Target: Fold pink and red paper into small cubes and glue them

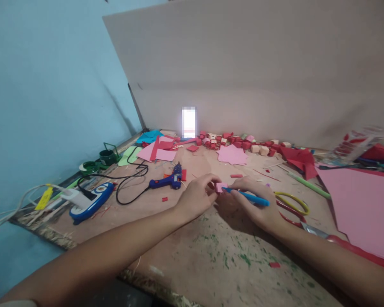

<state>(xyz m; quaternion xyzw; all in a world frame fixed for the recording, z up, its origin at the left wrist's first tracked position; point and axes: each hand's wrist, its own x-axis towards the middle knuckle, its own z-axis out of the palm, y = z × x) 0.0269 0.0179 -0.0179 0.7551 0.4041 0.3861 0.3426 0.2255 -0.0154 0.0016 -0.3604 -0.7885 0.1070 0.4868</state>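
Between the thumb and fingers of my left hand (195, 197) is a small pink paper cube (221, 187), held just above the middle of the table. My right hand (259, 204) grips a blue pen (251, 198), its tip touching or very near the cube's face. Whatever mark the tip makes is too small to see. To the left of my hands lies a blue glue gun (168, 179). Scissors with yellow and red handles (292, 202) lie beside my right wrist, partly under my forearm.
Several small paper cubes (233, 140) line the back board beside a bright phone (189, 123). Pink paper sheets (365, 204) cover the right side. A blue power strip (94, 204) with cords sits at the left edge. A green tape roll (107, 157) stands behind it.
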